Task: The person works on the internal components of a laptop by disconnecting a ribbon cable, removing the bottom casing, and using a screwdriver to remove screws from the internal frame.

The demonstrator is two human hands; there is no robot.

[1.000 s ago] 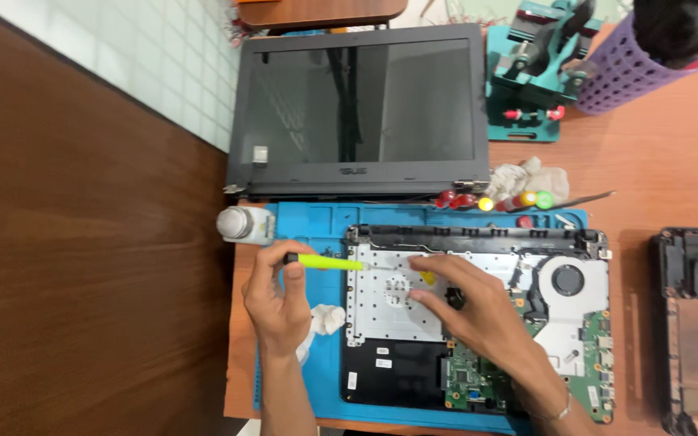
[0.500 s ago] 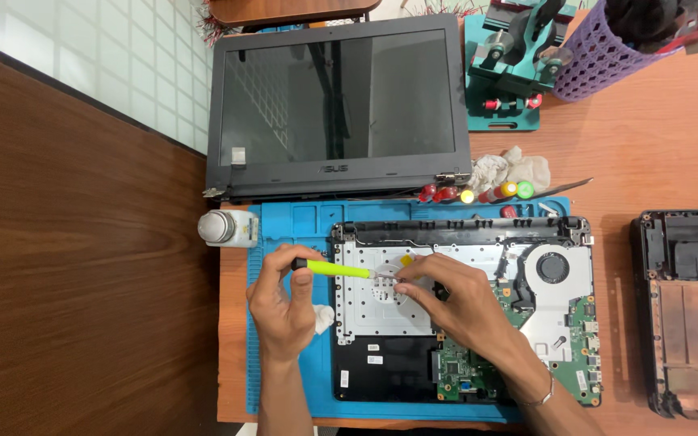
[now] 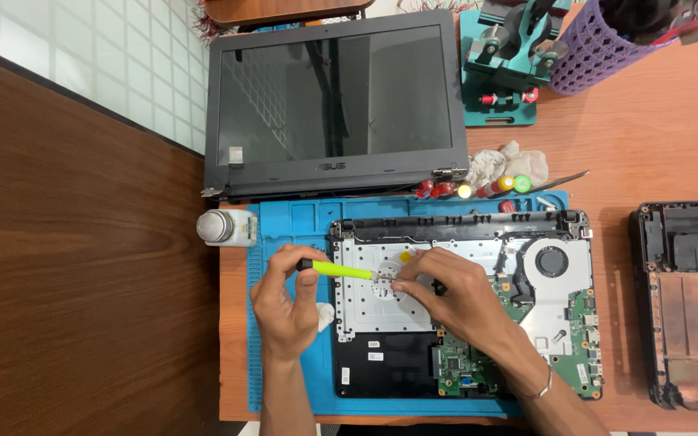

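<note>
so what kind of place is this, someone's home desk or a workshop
Most likely an electronics repair bench. An opened laptop base with bare circuit board and fan lies on a blue repair mat, its detached screen above it. The left hand holds a yellow-handled tool to the metal plate, the right hand beside it.

Glossy dark laptop screen (image 3: 337,93) is reflecting light, desk (image 3: 648,153) is showing smooth orange wood grain, blue mat (image 3: 292,226) is looking matt rubbery, keyboard backplate (image 3: 365,303) is showing dull grey metal.

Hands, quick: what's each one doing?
Left hand: closed on the slim yellow-green plastic tool.
Right hand: fingertips pinched on the silver metal laptop plate; what they pinch cannot be told.
</note>
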